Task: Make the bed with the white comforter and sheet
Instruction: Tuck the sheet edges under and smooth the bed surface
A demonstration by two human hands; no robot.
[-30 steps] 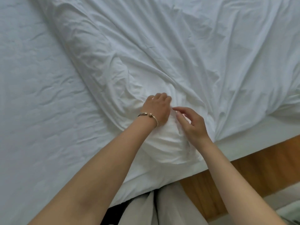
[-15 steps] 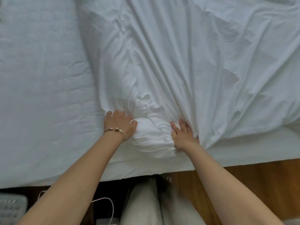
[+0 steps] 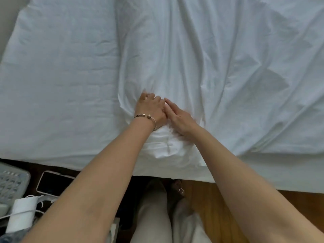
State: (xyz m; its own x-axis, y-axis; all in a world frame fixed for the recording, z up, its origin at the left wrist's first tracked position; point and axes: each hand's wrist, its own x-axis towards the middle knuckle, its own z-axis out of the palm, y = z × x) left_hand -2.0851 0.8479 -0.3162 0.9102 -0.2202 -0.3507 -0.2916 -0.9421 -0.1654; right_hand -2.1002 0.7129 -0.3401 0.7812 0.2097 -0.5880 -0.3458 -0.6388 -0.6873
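Near the bed's (image 3: pixel 52 85) front edge, a bunched fold of the comforter (image 3: pixel 201 67) is gripped by the left hand (image 3: pixel 150 109), while the right hand (image 3: pixel 180 118) is laid flat on it, fingers straight.

Hands: two, a left hand (image 3: pixel 151 107) and a right hand (image 3: pixel 181 118), close together on the bedding.
Bracelets: one gold bracelet (image 3: pixel 147 117), on the left wrist.
Comforters: one white comforter (image 3: pixel 201 58), creased.
Sheets: one white sheet (image 3: pixel 61 81), covering the mattress.
Phones: one phone (image 3: pixel 52 182) with a dark screen, on the dark surface beside the bed.
Desk telephones: one keypad unit (image 3: pixel 12 183), partly cut off at the left edge.
White rolls: one white roll (image 3: pixel 22 214), with a cord (image 3: pixel 37 201) across it; its kind cannot be told.
Legs: two, in pale trousers (image 3: pixel 154 218).
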